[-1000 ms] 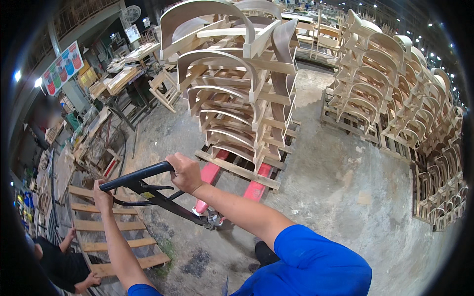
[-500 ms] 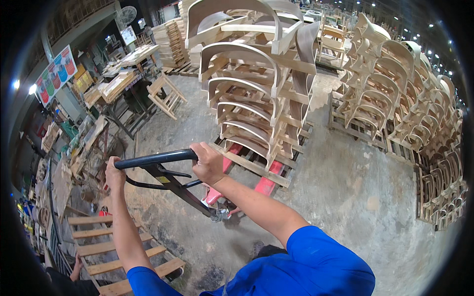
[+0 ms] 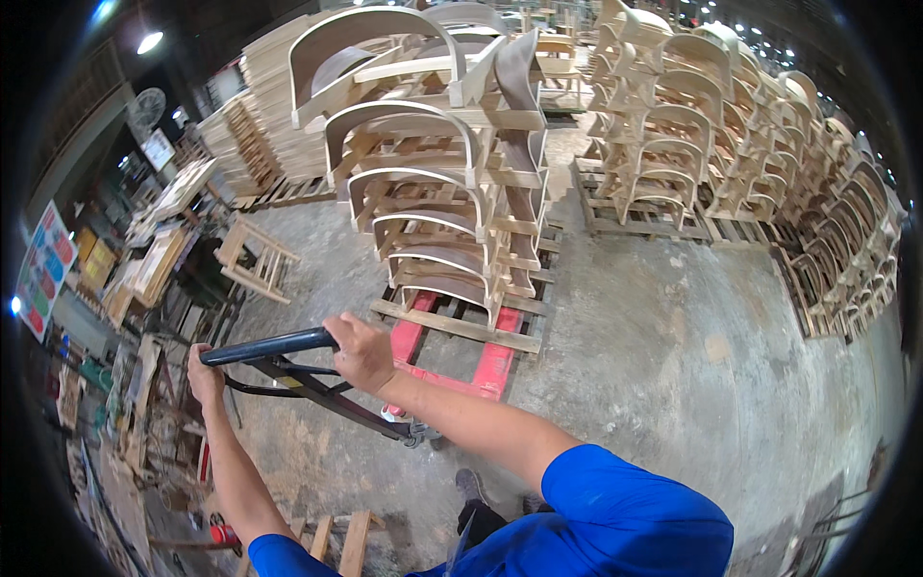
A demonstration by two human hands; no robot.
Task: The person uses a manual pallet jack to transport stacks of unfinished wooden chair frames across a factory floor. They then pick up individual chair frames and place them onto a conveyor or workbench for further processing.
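both hands, left hand (image 3: 204, 370) and right hand (image 3: 361, 351), keep a closed grip on the pallet jack handle (image 3: 267, 346), now swung round squarely behind the stacked chair frames (image 3: 437, 183), whose pallet (image 3: 452, 325) sits on the red forks (image 3: 495, 365).

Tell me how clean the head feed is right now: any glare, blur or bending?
Head view: heavy fisheye bending, black corners; ceiling lamp glares at upper left; left workshop side dim; right hand and left hand on the pallet jack handle look sharp; stacked chair frames evenly lit.
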